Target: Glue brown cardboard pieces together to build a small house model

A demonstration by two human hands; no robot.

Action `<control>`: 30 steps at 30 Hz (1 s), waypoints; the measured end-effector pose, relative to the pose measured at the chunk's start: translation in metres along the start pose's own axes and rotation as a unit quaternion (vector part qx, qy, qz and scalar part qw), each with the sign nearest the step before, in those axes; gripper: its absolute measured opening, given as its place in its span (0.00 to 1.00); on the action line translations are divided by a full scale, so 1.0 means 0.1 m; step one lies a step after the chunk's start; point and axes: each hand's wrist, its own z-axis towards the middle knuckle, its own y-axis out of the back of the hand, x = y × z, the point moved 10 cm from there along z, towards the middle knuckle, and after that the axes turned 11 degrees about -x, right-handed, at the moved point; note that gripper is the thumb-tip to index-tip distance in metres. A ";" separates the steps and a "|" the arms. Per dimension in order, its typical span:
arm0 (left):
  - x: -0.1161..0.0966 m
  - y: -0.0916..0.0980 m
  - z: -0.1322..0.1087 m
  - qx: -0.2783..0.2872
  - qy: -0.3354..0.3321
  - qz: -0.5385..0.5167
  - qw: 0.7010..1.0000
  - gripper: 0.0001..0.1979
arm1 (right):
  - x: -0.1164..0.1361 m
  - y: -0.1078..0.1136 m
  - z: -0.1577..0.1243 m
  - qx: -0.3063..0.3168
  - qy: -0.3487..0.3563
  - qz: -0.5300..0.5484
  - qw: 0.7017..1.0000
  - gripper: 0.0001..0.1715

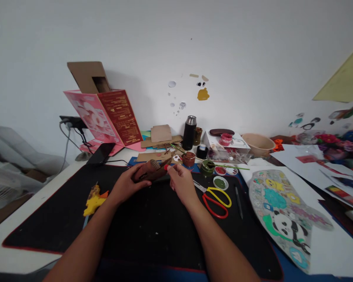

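My left hand (128,186) is closed around a brown, cardboard-like craft piece (148,170) with a rounded, ridged part and a flat pointed end, held above the black mat. My right hand (182,185) pinches a small red piece (166,167) between thumb and fingertips, right at the craft piece's right end. Whether the red piece touches it I cannot tell. Just right of that hand lie scissors (216,200) with yellow and red handles. Left of my left forearm rests a yellow glue gun (93,201).
Open paint jars, brown (188,159) and green (207,168), stand behind my right hand, with a green-filled lid (220,183) nearby. A black pen (239,201) lies on the mat (153,243). Farther back are a black thermos (190,134), a pink box (94,117) and a bowl (258,144).
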 end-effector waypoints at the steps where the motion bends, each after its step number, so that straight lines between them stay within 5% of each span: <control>1: 0.00 0.00 0.00 0.000 -0.001 0.000 1.000 0.32 | 0.00 0.00 0.00 -0.001 0.002 -0.003 1.000 0.22; 30: 0.02 0.01 0.00 -0.013 0.018 -0.004 1.000 0.34 | 0.03 -0.01 0.00 -0.004 0.020 0.015 1.000 0.26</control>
